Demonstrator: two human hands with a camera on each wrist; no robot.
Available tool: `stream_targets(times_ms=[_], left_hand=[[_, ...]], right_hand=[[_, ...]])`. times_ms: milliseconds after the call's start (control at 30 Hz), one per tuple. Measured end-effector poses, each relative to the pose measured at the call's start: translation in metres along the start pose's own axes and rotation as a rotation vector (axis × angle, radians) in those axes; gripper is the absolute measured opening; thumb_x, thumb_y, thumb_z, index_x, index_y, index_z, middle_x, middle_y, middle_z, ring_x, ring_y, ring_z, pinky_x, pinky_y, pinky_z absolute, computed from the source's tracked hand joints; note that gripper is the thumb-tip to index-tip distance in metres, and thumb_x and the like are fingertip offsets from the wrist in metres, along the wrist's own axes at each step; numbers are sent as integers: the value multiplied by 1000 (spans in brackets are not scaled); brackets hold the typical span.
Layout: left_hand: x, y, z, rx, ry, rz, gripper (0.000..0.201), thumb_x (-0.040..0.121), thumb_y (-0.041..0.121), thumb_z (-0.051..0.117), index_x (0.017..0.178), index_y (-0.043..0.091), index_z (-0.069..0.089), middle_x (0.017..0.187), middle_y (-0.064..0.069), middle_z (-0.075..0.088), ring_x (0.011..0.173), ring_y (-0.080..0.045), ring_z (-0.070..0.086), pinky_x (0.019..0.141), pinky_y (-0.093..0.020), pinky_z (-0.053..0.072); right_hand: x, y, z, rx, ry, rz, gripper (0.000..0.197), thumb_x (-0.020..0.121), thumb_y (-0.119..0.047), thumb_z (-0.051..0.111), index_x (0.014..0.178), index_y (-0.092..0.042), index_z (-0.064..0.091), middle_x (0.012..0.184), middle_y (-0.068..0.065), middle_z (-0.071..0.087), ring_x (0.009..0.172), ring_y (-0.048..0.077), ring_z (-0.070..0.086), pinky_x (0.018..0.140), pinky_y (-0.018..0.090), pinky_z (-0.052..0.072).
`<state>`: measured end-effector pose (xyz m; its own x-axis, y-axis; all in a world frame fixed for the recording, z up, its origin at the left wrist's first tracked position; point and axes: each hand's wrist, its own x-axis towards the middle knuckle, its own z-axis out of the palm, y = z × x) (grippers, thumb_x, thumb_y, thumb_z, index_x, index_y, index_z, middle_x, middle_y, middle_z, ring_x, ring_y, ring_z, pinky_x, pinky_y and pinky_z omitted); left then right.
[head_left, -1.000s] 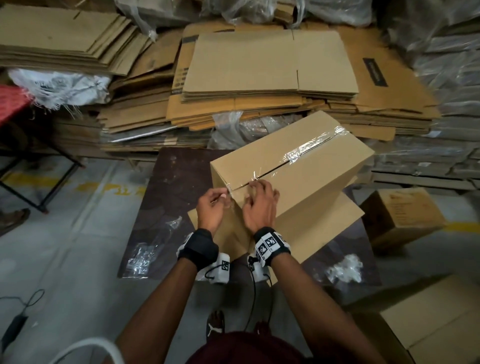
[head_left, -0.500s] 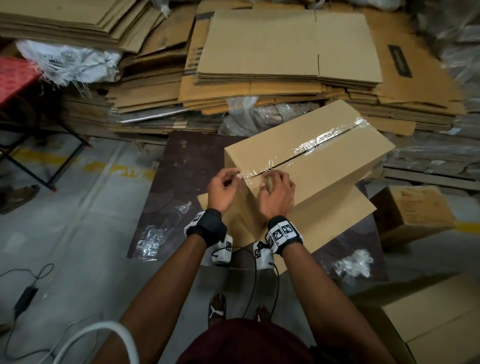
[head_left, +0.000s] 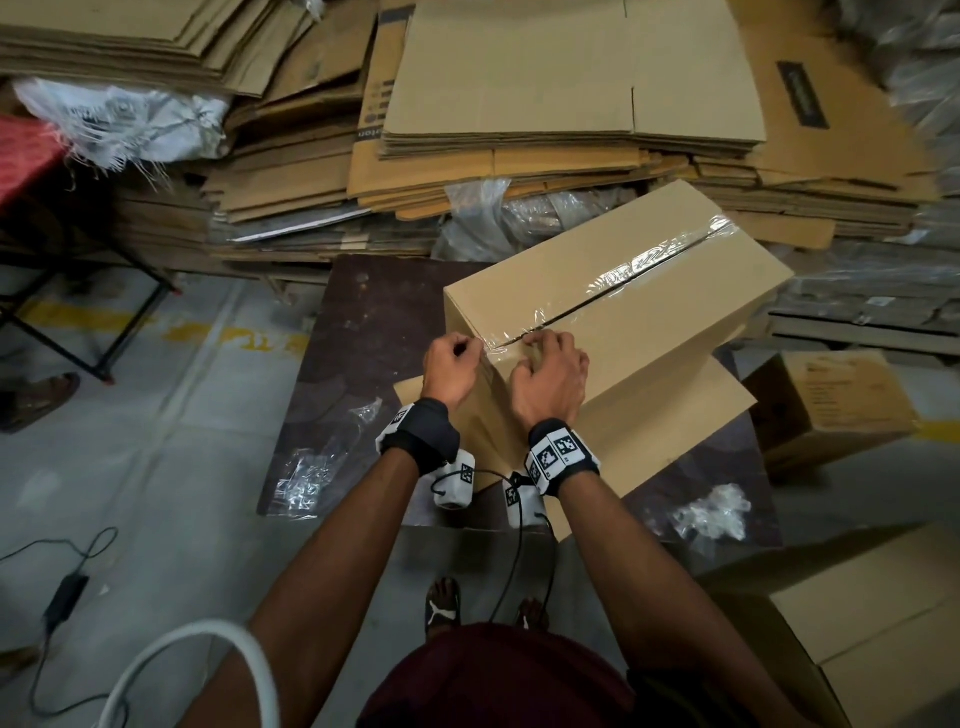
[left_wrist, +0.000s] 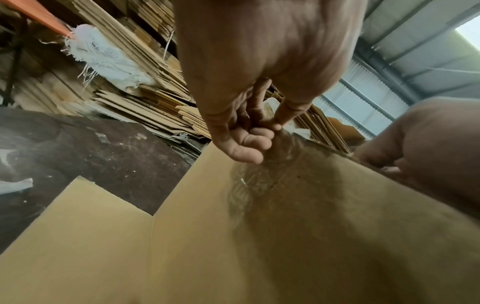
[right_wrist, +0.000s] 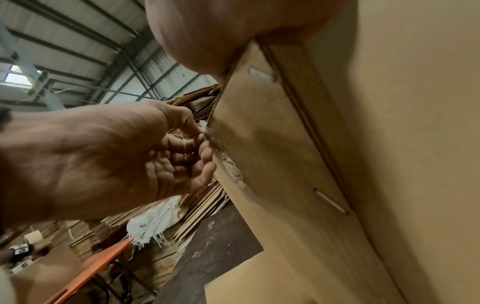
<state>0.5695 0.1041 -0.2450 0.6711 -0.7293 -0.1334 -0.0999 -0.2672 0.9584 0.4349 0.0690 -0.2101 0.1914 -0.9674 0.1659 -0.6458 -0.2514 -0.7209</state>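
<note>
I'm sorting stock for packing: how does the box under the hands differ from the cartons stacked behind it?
The box is folded up into shape and stands on the table; the stacked cartons lie flat in piles. The box has clear tape along its top seam, its near end pinched by the left hand; the cartons show no tape. Both are brown cardboard.

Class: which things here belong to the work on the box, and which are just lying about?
In use: cardboard box, clear tape, left hand pinching the tape end, right hand at the box edge.
Lying about: flat cardboard stacks, white sack, plastic scraps, small floor box.
</note>
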Motion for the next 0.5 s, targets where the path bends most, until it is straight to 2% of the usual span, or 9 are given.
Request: stream_targets(times_ms=[67,133,233,333,400,433,500], left_hand=[[-1,3,0,41,-29,12,32,77,45,55,71,14,60,67,-4,61,65,-19,53,68,-49,55],[-5,9,-2,94,-49,44,21,86,31,60,72,15,58,67,-3,59,65,-19,52,65,-41,50],[-7,10,-4,122,-48,115,20,93,12,63,74,13,56,65,2,56,62,-13,48,62,-29,41],[-9,6,-3,135,-8,173,25,91,8,66,72,19,54,65,10,54,57,2,45,60,-20,39],[-13,5,0,179,-4,236,22,89,8,67,74,18,54,65,12,54,56,6,48,58,-13,36],[-15,4,0,189,-9,264,20,89,8,68,76,16,55,66,11,54,57,6,48,57,-12,36],[-16,-1,1,169,-5,275,16,91,9,67,80,14,56,67,10,55,59,5,49,59,-16,38]], right_hand=[[1,0,0,3,9,-1,40,68,-21,47,104,-22,64,110,2,59,100,20,48,107,51,41],[1,-1,-1,2,7,4,40,67,-21,47,104,-21,64,110,3,59,100,20,47,106,51,42],[1,-2,-2,0,-1,6,41,68,-21,47,105,-21,65,111,2,59,99,16,44,106,50,42],[2,-2,-2,1,-19,20,42,68,-20,48,106,-22,66,113,1,59,104,21,49,106,49,42],[2,-4,-3,-1,-33,35,44,67,-21,48,107,-23,66,114,0,59,105,22,50,106,48,42],[3,-4,-3,-2,-39,39,44,67,-21,48,107,-23,66,114,0,59,106,22,50,106,48,42],[3,-4,-4,2,-50,40,44,67,-20,49,108,-23,66,115,0,59,107,23,50,104,47,44]])
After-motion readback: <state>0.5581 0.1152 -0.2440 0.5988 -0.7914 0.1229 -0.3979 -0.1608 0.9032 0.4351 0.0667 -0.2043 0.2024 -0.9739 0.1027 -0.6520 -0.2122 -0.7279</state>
